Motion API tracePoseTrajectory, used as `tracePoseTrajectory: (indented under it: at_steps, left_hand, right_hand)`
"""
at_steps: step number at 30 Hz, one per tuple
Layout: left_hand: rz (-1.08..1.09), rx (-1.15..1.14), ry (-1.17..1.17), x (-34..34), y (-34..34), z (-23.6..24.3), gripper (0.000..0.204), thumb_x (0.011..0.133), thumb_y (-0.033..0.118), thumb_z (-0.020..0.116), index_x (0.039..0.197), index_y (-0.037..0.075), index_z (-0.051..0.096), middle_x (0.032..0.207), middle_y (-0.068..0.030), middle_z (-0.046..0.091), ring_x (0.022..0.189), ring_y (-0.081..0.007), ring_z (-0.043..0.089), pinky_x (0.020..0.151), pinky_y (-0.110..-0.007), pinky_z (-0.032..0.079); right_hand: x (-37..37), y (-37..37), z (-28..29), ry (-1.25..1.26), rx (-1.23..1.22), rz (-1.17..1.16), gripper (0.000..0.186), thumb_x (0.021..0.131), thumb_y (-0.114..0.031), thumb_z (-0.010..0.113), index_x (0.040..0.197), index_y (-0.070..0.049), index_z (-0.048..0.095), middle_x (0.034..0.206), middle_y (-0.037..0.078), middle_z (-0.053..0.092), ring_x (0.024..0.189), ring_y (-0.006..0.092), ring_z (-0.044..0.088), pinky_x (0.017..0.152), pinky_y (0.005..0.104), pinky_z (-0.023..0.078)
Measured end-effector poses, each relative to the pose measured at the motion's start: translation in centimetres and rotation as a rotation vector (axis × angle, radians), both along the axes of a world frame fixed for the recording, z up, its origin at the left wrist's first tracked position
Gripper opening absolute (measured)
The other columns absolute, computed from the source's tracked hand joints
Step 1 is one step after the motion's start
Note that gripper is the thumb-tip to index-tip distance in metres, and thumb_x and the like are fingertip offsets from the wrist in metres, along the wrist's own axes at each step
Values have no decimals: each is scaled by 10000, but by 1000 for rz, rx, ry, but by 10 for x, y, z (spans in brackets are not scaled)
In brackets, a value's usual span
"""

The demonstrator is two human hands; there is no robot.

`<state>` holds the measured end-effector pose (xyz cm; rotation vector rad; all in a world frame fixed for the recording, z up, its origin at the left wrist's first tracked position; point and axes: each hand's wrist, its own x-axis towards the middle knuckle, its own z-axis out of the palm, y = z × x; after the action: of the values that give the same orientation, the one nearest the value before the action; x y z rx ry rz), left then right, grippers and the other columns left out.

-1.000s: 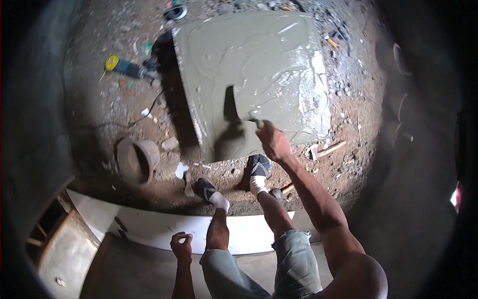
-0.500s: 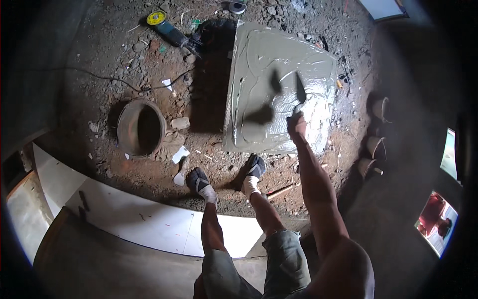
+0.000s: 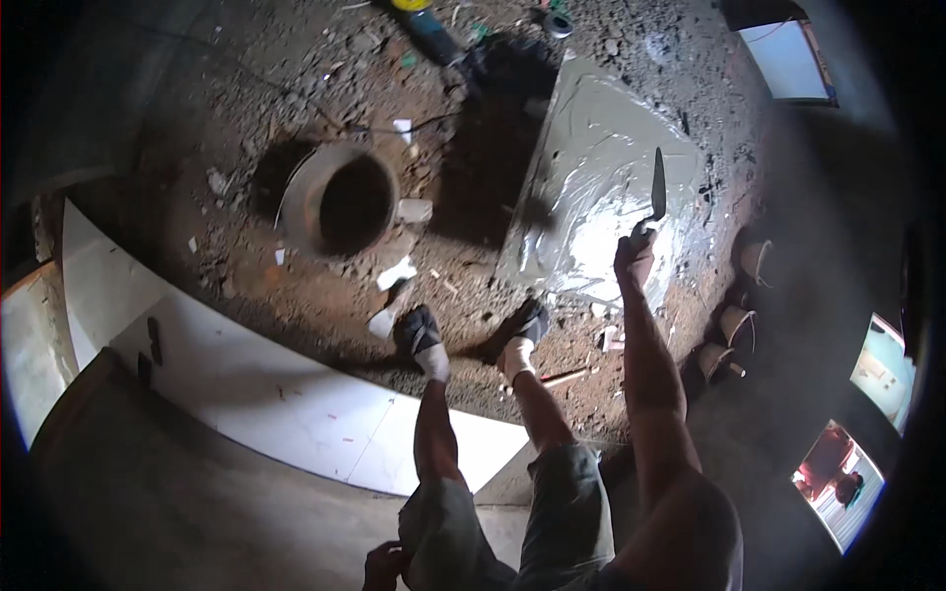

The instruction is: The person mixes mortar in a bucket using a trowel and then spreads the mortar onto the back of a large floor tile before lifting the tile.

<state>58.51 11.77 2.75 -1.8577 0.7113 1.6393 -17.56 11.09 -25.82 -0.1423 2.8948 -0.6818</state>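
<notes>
My right hand grips the handle of a pointed trowel, its thin blade turned away from me. The trowel is over the near right part of a slab spread with wet grey mortar. Lamp glare whitens the mortar by my hand, and I cannot tell whether the blade touches it. Low beside my left leg, my left hand shows dimly at the lower edge. Its fingers are too dark to make out.
On the rubble floor left of the slab stands a round tub. An angle grinder and a tape roll lie beyond. Several buckets line the right wall. White tiles lie behind my sandalled feet.
The view has shifted, so the slab and tub sit farther right. My right hand and trowel have moved to the slab's right side, with the blade more edge-on. My left hand has come into view.
</notes>
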Motion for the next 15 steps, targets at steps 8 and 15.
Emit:
tracePoseTrajectory:
  at_steps: [8,15]
  left_hand:
    - [-172,-259,-61,-78,-85,-12,263,769,180,828,877,-13,686,535,-80,630,400,-142,561,414,-305,439]
    - [-51,-592,-51,-98,-125,-57,148,885,118,668,968,-4,666,635,-76,625,567,-149,579,544,-339,459]
  right_hand:
    - [18,-39,28,-267,83,740,428,835,-80,597,1251,9,545,1046,179,638,954,313,673,793,398,520]
    - [196,-257,29,-610,-17,1260,274,849,-222,648,1047,-48,576,874,224,649,854,354,689,723,497,540]
